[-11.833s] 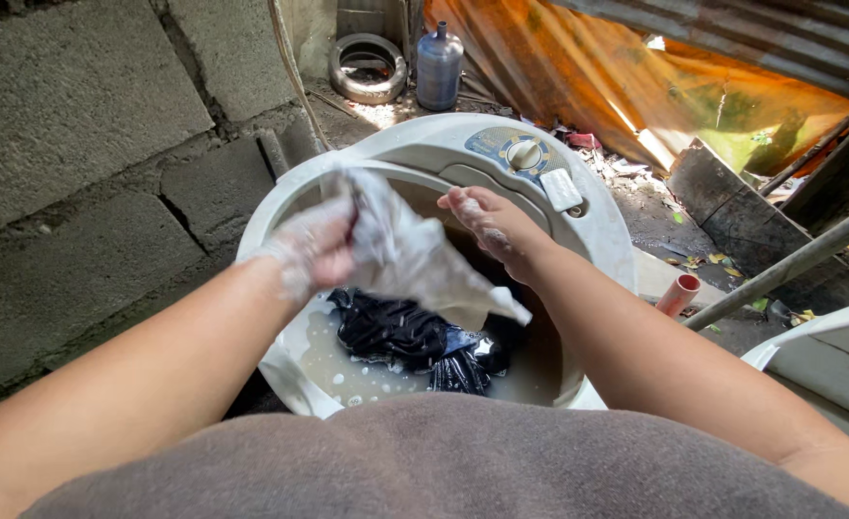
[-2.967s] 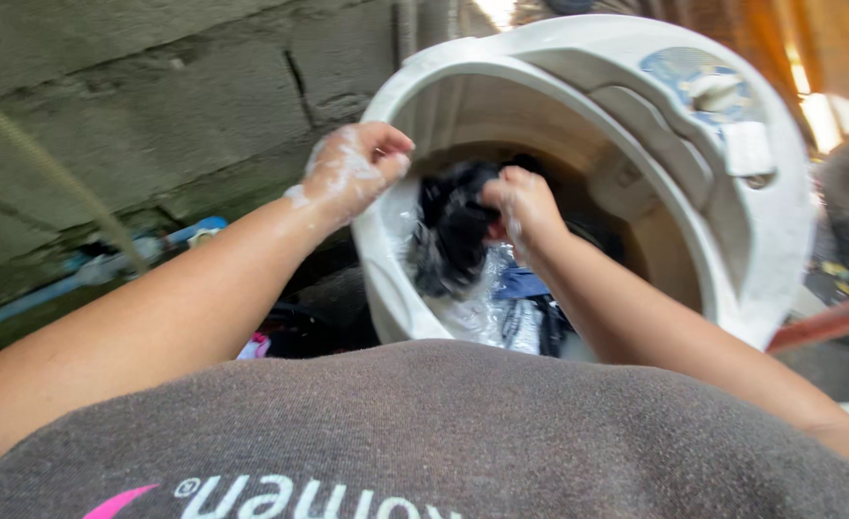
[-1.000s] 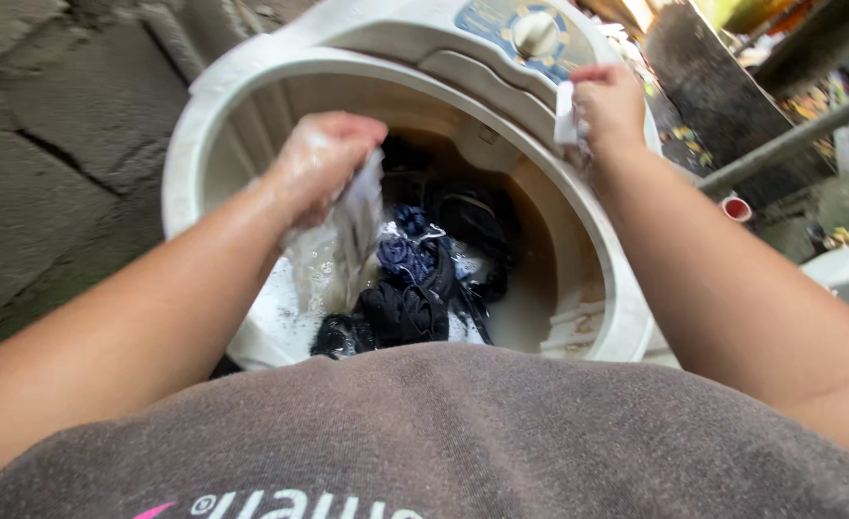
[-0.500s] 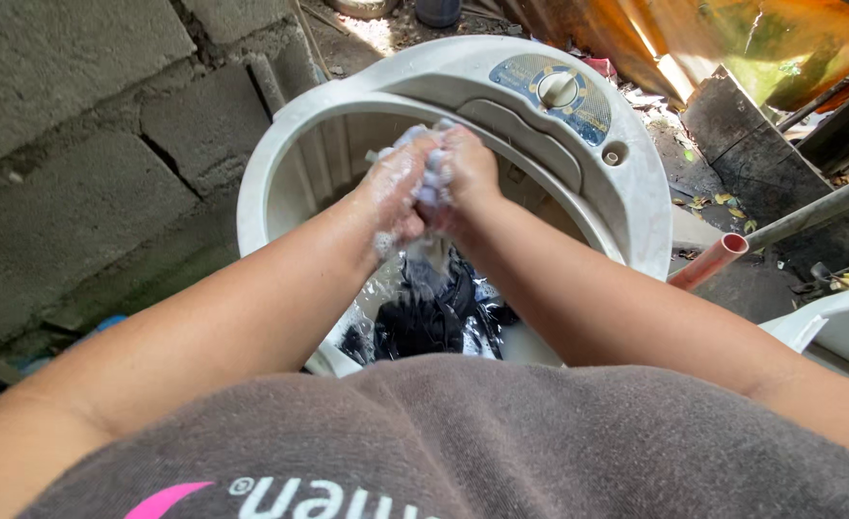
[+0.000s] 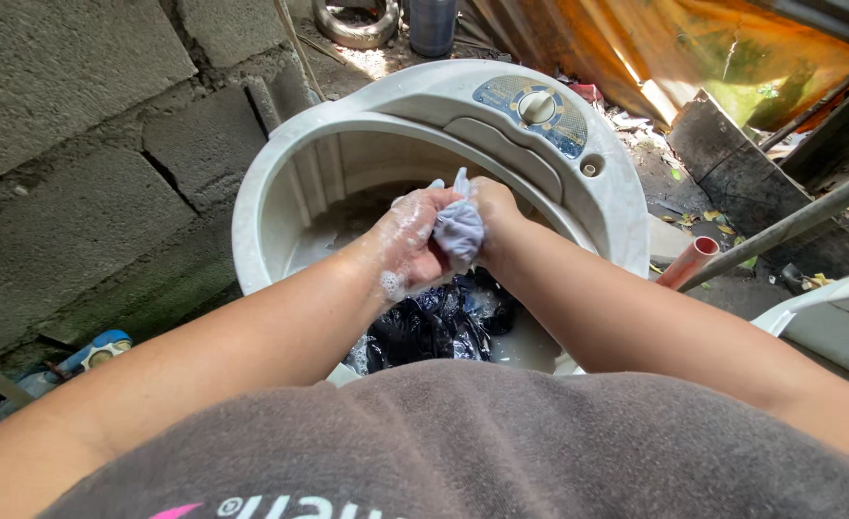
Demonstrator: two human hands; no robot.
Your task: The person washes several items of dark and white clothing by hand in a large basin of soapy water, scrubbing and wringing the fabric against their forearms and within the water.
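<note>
1. Pale wet cloth sits bunched between both hands, held above the open tub of the round white washing machine.
2. Left hand, covered in suds, is closed around the cloth's left side.
3. Right hand is closed against the cloth's right side, pressing it toward the left hand.
4. Dark laundry lies in cloudy, soapy water directly beneath the hands.
5. Timer dial sits on the machine's blue control panel, beyond the hands.
6. Concrete block wall stands to the left, and an orange pipe lies to the right of the machine.
</note>
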